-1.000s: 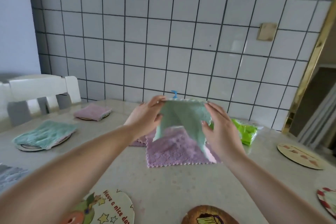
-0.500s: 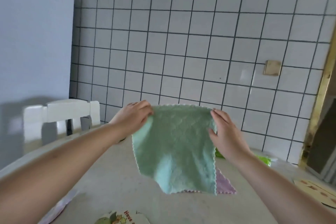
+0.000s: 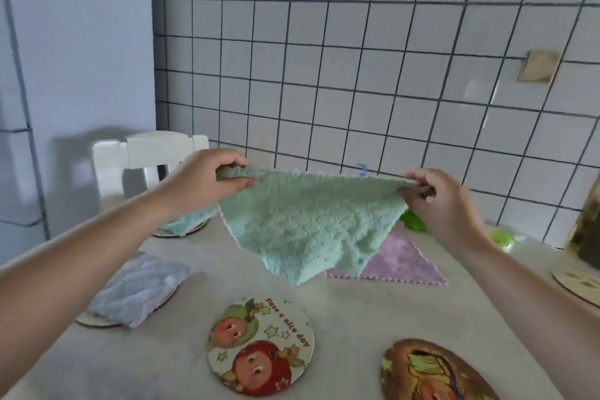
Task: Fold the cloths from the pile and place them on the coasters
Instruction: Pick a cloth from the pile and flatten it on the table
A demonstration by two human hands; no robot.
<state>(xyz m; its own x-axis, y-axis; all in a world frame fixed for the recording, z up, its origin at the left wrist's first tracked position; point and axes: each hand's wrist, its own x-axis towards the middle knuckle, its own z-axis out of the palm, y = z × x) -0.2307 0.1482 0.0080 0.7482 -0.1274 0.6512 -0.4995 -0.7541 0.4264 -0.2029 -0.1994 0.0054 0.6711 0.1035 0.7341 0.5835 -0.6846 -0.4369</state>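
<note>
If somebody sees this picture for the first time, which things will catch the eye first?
First the green cloth, held up mid-air above the table by the left hand and the right hand. Then the cartoon coaster, bare at the near edge, and the purple cloth lying flat behind.

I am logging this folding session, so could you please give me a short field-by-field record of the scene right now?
held item: green cloth, stretched between both hands, hanging above the table
left hand: grips the cloth's left top corner
right hand: pinches the right top corner
remaining pile: purple cloth, flat on the table
filled coasters: grey folded cloth; teal folded cloth
free coasters: cartoon coaster; brown coaster
</note>
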